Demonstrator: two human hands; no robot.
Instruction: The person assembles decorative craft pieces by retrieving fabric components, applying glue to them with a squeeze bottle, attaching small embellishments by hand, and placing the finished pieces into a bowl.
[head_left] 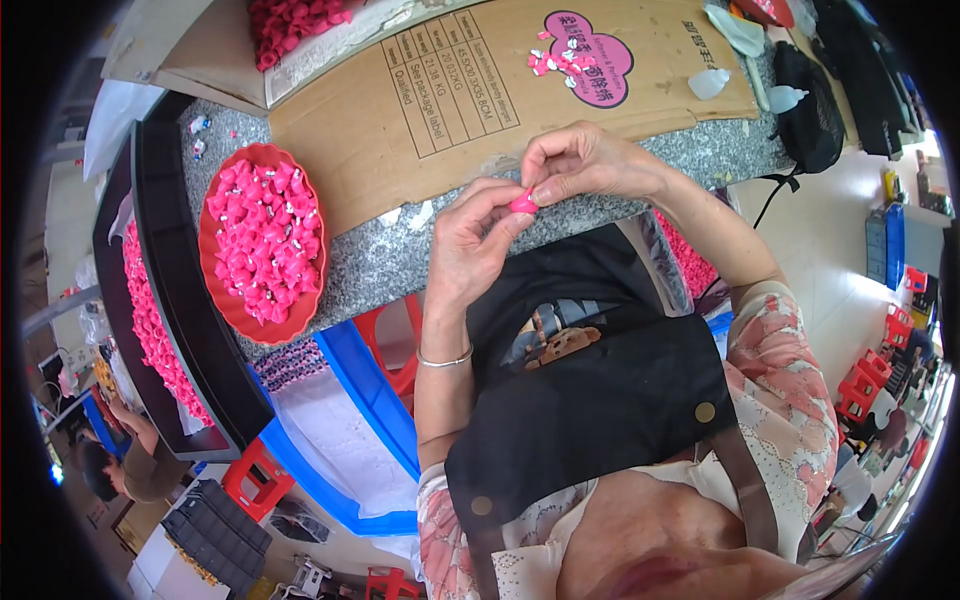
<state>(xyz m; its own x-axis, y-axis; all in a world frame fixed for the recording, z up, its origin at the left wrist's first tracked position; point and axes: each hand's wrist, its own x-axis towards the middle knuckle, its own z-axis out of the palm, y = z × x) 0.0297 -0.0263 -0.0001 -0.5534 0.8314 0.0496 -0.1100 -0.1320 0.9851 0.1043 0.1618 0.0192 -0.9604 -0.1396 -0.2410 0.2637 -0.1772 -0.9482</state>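
A small glossy pink piece (523, 203) is pinched between my two hands over the front edge of the speckled counter; its exact kind is too small to tell. My left hand (474, 235) grips it from the left with thumb and fingers. From the right, my right hand (585, 165) pinches it between thumb and curled index finger. To the left stands a red scalloped bowl (322, 262) heaped with similar pink pieces (262, 235), many with white spots. Beyond my hands, a few pink-and-white pieces (565, 62) lie on a flat cardboard sheet (360, 150).
A black tray (170, 260) of pink pieces sits left of the bowl. At the back left is an open box (200, 50) with more. Small white bottles (709, 84) and a black bag (808, 110) are at right. A blue bin (370, 400) stands below; another person (140, 460) sits far left.
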